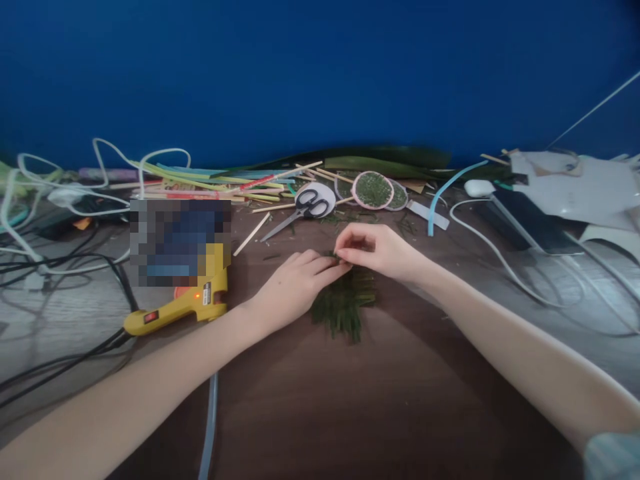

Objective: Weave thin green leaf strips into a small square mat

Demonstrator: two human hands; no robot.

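The light is dim and cool, and the wall (320, 73) at 12 o'clock reads as deep, flat blue. The brown table (350, 413) turns greyer towards 9 and 3 o'clock, perhaps from sheen, though softness there makes this hard to judge. Shadow darkens it towards 5 o'clock. The green strips (345, 310) below the hands (293, 287) are dark and smeared. A small orange light glows on the glue gun (167, 317). Coarse pixels mask a block at 9 o'clock; wide-angle stretching blurs the sleeve (613, 457) at 4 o'clock.
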